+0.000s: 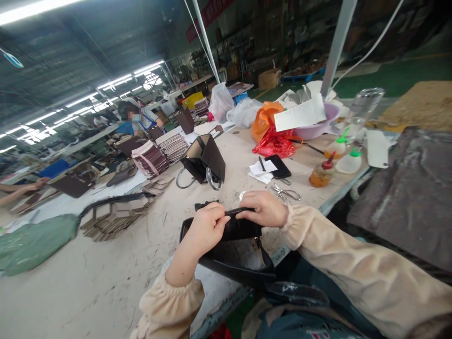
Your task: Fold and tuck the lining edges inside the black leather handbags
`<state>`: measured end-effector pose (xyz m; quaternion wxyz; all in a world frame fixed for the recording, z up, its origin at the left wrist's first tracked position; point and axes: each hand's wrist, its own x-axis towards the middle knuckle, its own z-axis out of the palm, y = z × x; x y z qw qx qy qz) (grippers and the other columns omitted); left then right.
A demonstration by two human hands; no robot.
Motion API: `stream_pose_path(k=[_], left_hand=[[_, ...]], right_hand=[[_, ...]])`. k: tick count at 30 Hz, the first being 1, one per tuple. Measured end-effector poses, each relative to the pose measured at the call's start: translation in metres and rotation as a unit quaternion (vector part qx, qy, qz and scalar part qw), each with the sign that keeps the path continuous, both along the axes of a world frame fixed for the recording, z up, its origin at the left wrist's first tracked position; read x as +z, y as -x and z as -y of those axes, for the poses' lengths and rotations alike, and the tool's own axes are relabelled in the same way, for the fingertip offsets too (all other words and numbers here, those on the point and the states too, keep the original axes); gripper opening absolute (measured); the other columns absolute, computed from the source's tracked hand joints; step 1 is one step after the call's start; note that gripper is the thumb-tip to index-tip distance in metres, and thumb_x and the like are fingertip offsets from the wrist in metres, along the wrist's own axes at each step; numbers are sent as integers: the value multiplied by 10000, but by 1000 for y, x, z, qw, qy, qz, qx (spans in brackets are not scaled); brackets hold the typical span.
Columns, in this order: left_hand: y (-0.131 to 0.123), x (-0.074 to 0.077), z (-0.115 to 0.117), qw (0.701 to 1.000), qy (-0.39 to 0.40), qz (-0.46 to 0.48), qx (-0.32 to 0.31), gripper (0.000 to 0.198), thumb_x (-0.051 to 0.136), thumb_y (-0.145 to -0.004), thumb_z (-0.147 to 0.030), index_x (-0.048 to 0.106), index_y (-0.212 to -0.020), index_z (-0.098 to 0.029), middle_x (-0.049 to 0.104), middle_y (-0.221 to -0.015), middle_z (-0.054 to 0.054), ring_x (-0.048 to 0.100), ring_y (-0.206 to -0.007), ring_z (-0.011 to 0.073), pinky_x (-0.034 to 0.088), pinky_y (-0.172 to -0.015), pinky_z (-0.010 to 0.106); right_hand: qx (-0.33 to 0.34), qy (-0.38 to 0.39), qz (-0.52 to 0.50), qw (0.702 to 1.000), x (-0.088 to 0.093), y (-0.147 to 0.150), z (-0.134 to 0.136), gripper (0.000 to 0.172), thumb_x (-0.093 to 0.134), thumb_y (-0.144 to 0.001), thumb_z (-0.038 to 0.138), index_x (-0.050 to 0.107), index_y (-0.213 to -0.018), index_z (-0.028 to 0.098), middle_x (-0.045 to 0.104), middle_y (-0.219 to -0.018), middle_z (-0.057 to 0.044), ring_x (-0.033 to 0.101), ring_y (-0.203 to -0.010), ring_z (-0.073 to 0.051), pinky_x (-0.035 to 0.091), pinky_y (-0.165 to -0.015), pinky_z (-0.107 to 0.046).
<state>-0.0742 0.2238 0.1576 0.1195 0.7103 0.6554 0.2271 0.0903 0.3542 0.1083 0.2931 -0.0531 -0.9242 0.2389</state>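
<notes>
A black leather bag (236,256) rests at the near edge of the worktable (106,278), its open mouth facing me. My left hand (206,228) is closed on the bag's upper rim, fingers pinching the leather. My right hand (263,208) is closed over the same rim just to the right, holding it down. Both wrists wear beige sleeve covers. A small pair of scissors (285,192) lies just beyond my right hand.
A dark brown finished bag (206,162) stands mid-table, with stacks of brown pieces (153,157) and cardboard parts (113,216) to the left. A phone (278,165), glue bottles (323,172), red and orange plastic bags (273,141) and a basin (318,125) sit right. Other people work at the far left.
</notes>
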Motion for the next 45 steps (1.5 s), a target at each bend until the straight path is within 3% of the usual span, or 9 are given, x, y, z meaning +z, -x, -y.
stream_pose_path(k=[11,24,33,38,45], left_hand=[[-1,-3,-1,1000,-12,2,9,225,532,-823,-134,516,-599,-152,590,-768,37,561,-744,145,440,-713,262],[-1,1,6,993,17,-80,84,200,557,-832,-207,618,-650,-146,619,-733,37,566,-721,149,415,-667,242],[-3,-2,2,986,20,-127,111,192,534,-846,-241,656,-733,-143,647,-771,57,585,-722,174,411,-665,268],[-4,1,1,982,36,-139,121,197,534,-843,-245,660,-731,-143,656,-775,61,595,-728,190,415,-664,281],[-4,0,2,980,37,-148,123,224,517,-852,-266,654,-721,-148,653,-770,62,599,-723,196,413,-661,288]], right_hand=[[35,-26,16,999,9,-1,-1,315,433,-934,301,587,-705,150,520,-665,-36,495,-672,-139,359,-617,-251],[37,40,21,998,11,-5,4,297,472,-913,306,576,-675,162,506,-633,-20,483,-629,-129,361,-601,-249],[-4,1,38,999,-4,-12,0,288,499,-909,394,648,-847,156,580,-743,-55,543,-718,-151,397,-650,-260],[-16,-1,51,999,-1,-16,0,315,605,-827,472,657,-910,172,606,-749,-36,556,-696,-142,399,-643,-251],[-27,-19,64,997,6,-11,5,302,495,-909,391,630,-749,174,567,-686,-39,532,-678,-144,383,-643,-260]])
